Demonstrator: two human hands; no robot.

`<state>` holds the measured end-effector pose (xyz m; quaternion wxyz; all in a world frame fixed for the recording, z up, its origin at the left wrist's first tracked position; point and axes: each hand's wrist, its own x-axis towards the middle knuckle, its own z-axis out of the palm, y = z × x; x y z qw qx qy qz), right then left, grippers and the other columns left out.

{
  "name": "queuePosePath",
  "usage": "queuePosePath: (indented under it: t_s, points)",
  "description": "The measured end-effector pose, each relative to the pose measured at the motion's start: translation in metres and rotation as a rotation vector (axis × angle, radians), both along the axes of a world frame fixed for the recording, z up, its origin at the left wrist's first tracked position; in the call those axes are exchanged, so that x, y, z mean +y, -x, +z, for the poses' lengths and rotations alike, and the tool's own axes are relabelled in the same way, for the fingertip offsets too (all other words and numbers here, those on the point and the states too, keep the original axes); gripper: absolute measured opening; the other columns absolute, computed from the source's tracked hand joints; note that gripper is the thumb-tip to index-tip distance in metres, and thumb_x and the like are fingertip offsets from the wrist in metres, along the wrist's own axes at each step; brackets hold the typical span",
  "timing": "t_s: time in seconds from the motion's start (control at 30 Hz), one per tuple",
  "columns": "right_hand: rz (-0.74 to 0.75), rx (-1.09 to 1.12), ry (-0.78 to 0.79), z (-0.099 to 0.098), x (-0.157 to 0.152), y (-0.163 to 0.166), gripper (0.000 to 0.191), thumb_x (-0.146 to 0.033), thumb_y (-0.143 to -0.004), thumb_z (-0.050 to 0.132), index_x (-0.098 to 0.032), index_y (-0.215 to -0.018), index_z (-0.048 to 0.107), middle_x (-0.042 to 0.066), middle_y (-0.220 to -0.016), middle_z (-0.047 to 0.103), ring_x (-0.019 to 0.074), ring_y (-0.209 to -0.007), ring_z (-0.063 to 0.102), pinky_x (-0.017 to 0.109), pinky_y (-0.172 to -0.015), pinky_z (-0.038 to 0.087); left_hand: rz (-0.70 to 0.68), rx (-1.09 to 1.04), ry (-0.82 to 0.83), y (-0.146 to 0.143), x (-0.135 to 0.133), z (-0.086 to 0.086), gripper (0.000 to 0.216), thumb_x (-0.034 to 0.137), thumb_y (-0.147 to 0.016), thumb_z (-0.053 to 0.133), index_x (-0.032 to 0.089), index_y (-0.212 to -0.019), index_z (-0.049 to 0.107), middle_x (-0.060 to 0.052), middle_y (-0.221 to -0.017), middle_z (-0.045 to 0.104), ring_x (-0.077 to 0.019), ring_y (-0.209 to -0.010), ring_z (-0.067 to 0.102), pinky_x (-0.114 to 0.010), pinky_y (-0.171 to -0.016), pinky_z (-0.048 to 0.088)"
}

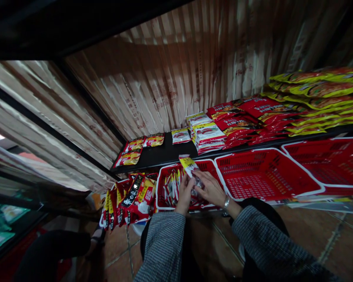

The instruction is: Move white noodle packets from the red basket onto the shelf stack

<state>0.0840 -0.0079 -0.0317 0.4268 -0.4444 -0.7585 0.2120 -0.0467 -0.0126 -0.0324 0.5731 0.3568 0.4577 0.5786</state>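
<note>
Both of my hands reach into a red basket [161, 184] that holds several upright packets. My left hand [184, 194] and my right hand [210, 188] are closed together on one yellow-and-white packet [188, 165], which sticks up above the basket's far rim. A watch sits on my right wrist. Both sleeves are grey checked cloth. A black shelf [161, 153] lies just behind the basket.
An empty red basket [261, 172] and another red basket [329, 160] stand to the right. Stacks of red and yellow packets [285, 109] fill the shelf's right side, white packets [207, 135] its middle. A basket of red packets [129, 199] is at left. Tiled floor below.
</note>
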Motion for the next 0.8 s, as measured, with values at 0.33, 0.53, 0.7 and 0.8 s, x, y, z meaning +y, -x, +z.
queuePosePath:
  t_s: [0.33,0.53,0.7,0.8]
  points:
    - [-0.099,0.306,0.066,-0.004,0.013,-0.017,0.035,-0.038,-0.085,0.057,-0.023,-0.116,0.064,0.01,-0.126,0.061,0.026,-0.119,0.054,0.047,-0.105,0.039,0.047,-0.221,0.185,0.018,0.005,0.008,0.048,0.031,-0.058,0.08,0.013,-0.101,0.066,-0.012,-0.101,0.072,-0.0308,-0.106,0.063,-0.044,-0.094,0.047]
    - [-0.068,0.948,0.766,-0.005,0.046,-0.048,0.032,-0.046,-0.071,0.072,-0.018,-0.086,0.069,0.008,-0.089,0.074,0.0243,-0.087,0.069,0.039,-0.081,0.055,-0.08,-0.175,0.335,0.021,-0.004,0.013,0.042,0.027,-0.058,0.08,0.012,-0.095,0.068,-0.011,-0.089,0.074,-0.0313,-0.097,0.067,-0.042,-0.087,0.053]
    - [-0.072,1.133,0.821,-0.005,0.052,-0.051,0.022,-0.034,-0.065,0.079,-0.017,-0.066,0.065,0.007,-0.067,0.073,0.0225,-0.068,0.071,0.034,-0.069,0.057,-0.208,-0.153,0.343,0.015,-0.013,0.015,0.044,0.031,-0.059,0.08,0.012,-0.098,0.07,-0.01,-0.088,0.074,-0.0286,-0.091,0.069,-0.04,-0.084,0.054]
    - [-0.149,1.177,0.746,-0.007,0.055,-0.058,0.022,-0.034,-0.065,0.079,-0.017,-0.064,0.065,0.006,-0.063,0.072,0.0214,-0.06,0.069,0.034,-0.064,0.057,-0.278,-0.094,0.303,0.015,-0.016,0.012,0.044,0.031,-0.057,0.083,0.012,-0.095,0.071,-0.01,-0.09,0.074,-0.0252,-0.086,0.069,-0.037,-0.081,0.055]
